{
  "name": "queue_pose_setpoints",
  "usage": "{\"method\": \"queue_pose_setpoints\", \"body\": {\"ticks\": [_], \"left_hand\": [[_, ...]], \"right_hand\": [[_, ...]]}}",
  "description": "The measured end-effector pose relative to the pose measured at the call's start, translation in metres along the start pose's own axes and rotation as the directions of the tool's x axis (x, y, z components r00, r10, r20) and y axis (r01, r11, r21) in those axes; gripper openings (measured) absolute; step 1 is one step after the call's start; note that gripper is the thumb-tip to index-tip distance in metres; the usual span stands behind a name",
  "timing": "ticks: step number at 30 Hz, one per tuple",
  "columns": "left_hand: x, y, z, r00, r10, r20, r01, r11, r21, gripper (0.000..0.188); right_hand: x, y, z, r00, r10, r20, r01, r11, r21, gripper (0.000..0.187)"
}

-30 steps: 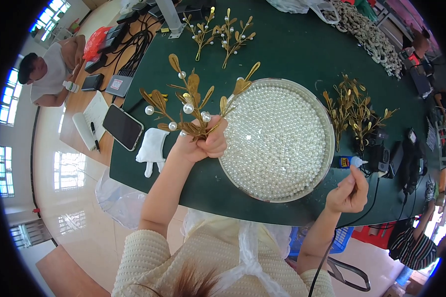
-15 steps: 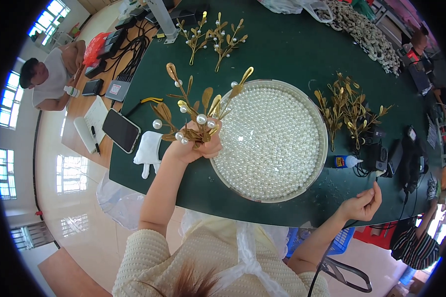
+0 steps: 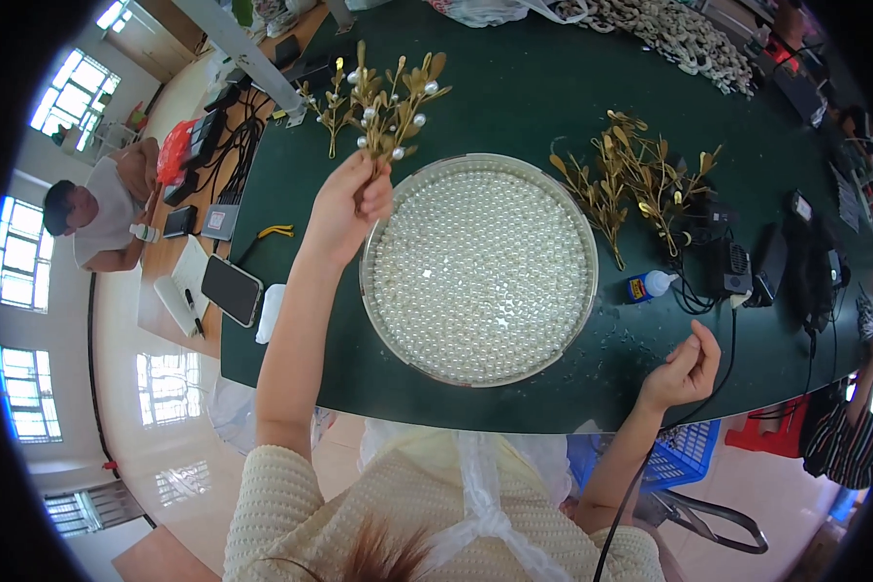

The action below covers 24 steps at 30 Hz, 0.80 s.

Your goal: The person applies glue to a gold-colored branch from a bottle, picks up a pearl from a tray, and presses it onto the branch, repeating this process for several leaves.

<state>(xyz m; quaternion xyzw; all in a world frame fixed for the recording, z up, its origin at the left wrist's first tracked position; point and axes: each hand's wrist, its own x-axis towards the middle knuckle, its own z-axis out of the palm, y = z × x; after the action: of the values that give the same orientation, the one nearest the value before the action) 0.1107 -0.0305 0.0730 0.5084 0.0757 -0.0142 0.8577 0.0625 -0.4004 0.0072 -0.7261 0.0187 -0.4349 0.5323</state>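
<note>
one pearled sprig (image 3: 382,134) (base unseen)

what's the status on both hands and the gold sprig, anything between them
Left hand closed on gold sprig with white beads. Right hand loosely curled, nothing visible in it. Round bead tray between the hands.

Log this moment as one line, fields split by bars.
left hand: holds pearled gold sprig | right hand: curled, nothing visible held | centre: tray of white beads | beyond right hand: bottle
</note>
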Motion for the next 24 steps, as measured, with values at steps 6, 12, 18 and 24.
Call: {"method": "queue_pose_setpoints", "body": {"ticks": [6,12,18,24], "left_hand": [[0.095,-0.011,-0.004,0.986,0.101,-0.136,-0.05,0.939,0.34,0.016],[0.152,-0.028,-0.025,0.98,0.068,-0.186,0.056,0.805,0.59,0.013],[0.152,-0.039,-0.025,0.966,0.028,-0.257,0.149,0.753,0.641,0.009],[0.119,-0.012,-0.024,0.947,0.125,-0.295,0.204,0.474,0.857,0.024]], "right_hand": [[-0.005,0.0,0.0,0.996,-0.03,0.09,0.03,1.0,-0.006,0.014],[-0.002,-0.002,-0.001,0.993,0.014,0.115,-0.013,1.0,-0.007,0.012],[0.004,-0.001,0.003,0.993,-0.061,0.105,0.059,0.998,0.025,0.011],[0.002,-0.003,0.004,0.99,-0.038,0.138,0.035,0.999,0.022,0.011]]}}
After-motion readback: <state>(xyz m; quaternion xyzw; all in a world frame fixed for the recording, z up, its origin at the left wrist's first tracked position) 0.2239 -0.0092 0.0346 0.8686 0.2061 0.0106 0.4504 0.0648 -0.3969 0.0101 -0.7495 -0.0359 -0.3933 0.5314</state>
